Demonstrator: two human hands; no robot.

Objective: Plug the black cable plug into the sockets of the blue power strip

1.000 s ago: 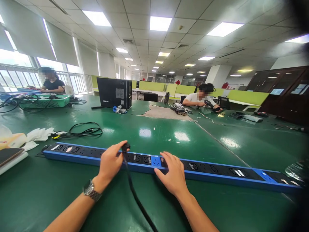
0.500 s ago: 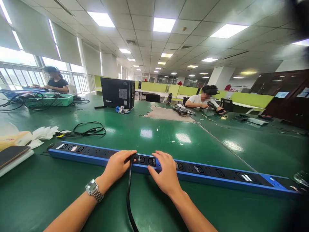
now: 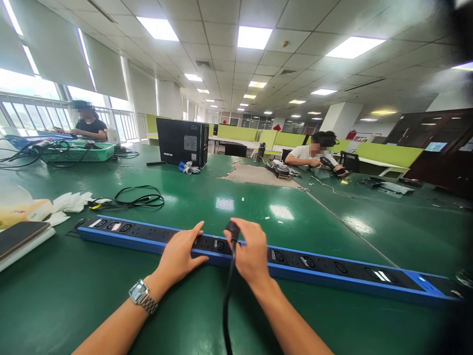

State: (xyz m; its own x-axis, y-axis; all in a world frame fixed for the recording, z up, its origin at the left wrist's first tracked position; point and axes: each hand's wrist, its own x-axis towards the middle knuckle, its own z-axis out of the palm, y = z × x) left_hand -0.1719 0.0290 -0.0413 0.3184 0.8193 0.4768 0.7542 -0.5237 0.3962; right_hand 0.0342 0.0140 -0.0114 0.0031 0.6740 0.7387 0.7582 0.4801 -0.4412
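Observation:
A long blue and black power strip (image 3: 321,266) with several sockets lies across the green table. My right hand (image 3: 253,249) pinches a black plug (image 3: 233,230) just above the middle of the strip. From the plug, a thick black cord (image 3: 226,305) hangs toward me and leaves the view at the bottom. Left of it, my left hand (image 3: 181,254) rests over the strip's near edge, thumb and fingers apart, holding nothing. A metal-band watch is on that wrist. The sockets under both hands are hidden.
A coiled black cable (image 3: 138,198), white tissues (image 3: 72,202) and a phone (image 3: 22,236) lie at the left. Farther back stand a black computer case (image 3: 181,143) and a green basket (image 3: 79,152) of cables. Two people sit at the far sides, one handling a dark object.
The plug has passed from my left hand to my right hand and moved rightward along the strip. My left hand has opened over the strip. The view has shifted slightly.

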